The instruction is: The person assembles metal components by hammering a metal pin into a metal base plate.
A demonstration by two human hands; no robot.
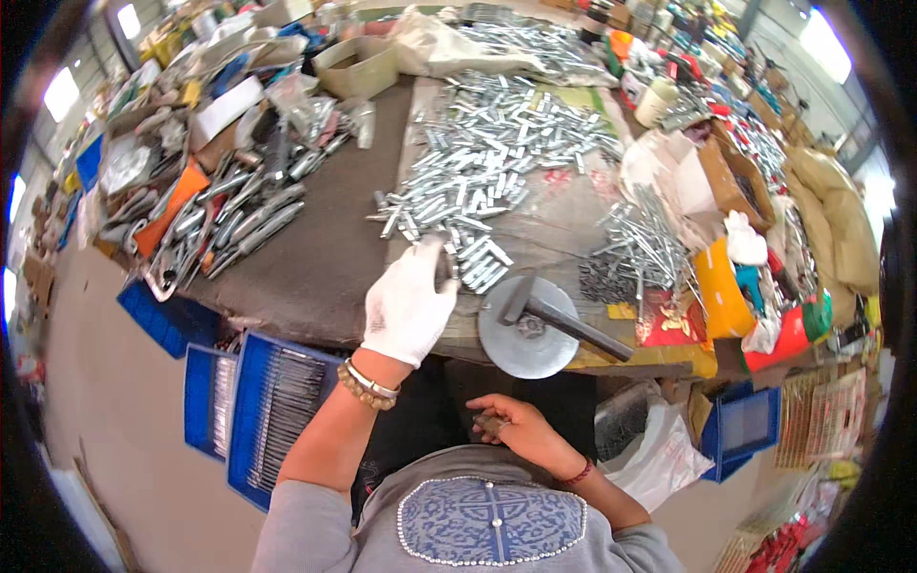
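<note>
Left hand [409, 304]: one, in a white knitted glove with grey smudges on its back, at the near edge of the metal heap; thumb and forefinger slightly apart, fingertips blurred, so whether anything is gripped I cannot tell. At its wrist, a bead bracelet [367, 390] and a pale bangle.

Right hand [528, 436]: one, bare, low before the person's body; fingers curled inward, a small dull grey patch among them, too unclear to tell whether it is a held item. At its wrist, a dark red cord bracelet [577, 471].

Short silver metal rods [478, 158]: many, loosely heaped across the middle of the worktable [334, 210]; several lie side by side in a rough row just right of the gloved fingers.

Round steel plate [516, 353]: one, at the table's near edge, right of the gloved hand.

Hammer [573, 328]: one, lying on the plate, dark head toward the plate's far side, handle pointing right, beyond the rim.

Thin metal rods [651, 234]: one tangled pile, farther right, beside small dark parts [608, 277].

Red printed packet [671, 320]: one, near edge, right of the hammer.

Mixed metal tools [250, 220]: one heap, table's left side.

Blue crates: several, below the table; the large left one [241, 420] filled with slender metal rods.
</note>
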